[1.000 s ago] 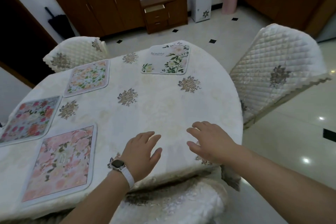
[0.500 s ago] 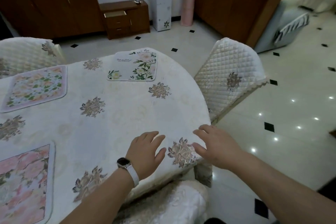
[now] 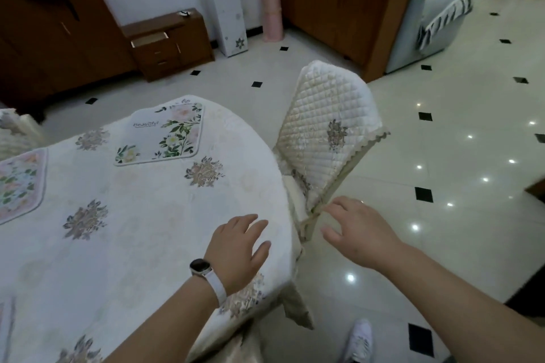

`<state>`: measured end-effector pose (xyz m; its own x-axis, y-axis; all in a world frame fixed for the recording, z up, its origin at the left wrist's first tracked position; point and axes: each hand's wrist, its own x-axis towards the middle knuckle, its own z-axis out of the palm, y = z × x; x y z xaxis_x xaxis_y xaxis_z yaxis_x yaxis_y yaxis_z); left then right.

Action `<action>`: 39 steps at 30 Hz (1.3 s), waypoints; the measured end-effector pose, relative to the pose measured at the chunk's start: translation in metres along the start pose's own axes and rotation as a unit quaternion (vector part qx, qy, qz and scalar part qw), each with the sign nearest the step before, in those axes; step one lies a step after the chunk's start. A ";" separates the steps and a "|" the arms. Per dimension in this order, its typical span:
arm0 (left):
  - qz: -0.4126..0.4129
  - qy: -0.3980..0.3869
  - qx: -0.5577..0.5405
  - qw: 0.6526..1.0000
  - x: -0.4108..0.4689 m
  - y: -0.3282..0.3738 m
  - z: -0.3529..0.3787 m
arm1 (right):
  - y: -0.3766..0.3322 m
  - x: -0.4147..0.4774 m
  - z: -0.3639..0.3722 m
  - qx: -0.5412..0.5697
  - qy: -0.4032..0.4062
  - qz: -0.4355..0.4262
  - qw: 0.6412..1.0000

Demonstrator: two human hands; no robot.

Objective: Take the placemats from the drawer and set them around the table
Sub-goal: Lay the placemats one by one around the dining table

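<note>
Only the head view here. Both hands are empty. The left hand (image 3: 237, 247), with a watch (image 3: 202, 267) on its wrist, hovers or rests palm down by the table's (image 3: 141, 233) right edge, fingers loosely spread. I can't tell if it actually touches the cloth. The right hand (image 3: 356, 230) is off the table altogether, fingers fanned out and gripping nothing, just beside the lower corner of the quilted chair (image 3: 324, 132).

The "Beautiful" placemat (image 3: 160, 134) lies flat at the table's far edge, and the floral placemat (image 3: 17, 183) sits at the left edge, partly cut off by the frame. The right edge in front of the chair has no mat on it, so I'd guess that spot is still to do. Back by the wall, the cabinet's top drawer (image 3: 149, 38) is open a crack.

My guess on handling is that these mats are thin, light and a bit floppy, so nothing fragile. I'd pinch one at a corner or along an edge. Lifting beats dragging, since sliding could bunch up the tablecloth underneath.
</note>
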<state>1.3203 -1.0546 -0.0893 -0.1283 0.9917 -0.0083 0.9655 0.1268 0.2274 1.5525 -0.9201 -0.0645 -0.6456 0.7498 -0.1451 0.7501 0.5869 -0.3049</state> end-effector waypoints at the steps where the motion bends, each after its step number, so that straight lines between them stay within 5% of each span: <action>1: 0.004 -0.005 0.002 1.000 0.017 0.015 0.002 | 0.019 0.004 -0.007 0.003 0.005 0.003 1.000; 16: 0.076 0.019 0.013 0.997 0.218 0.217 0.011 | 0.262 0.032 -0.106 -0.003 0.047 0.057 0.997; 27: 0.129 -0.005 -0.025 0.991 0.366 0.276 0.052 | 0.368 0.088 -0.135 -0.023 0.034 0.104 0.994; 39: 0.130 -0.009 -0.056 0.990 0.612 0.296 0.059 | 0.502 0.256 -0.213 -0.050 0.008 0.130 0.990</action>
<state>1.5411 -0.4093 -0.0848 0.1269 0.9907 0.0483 0.9337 -0.1358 0.3313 1.7943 -0.3685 -0.0542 -0.4275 0.8833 -0.1921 0.9014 0.4003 -0.1653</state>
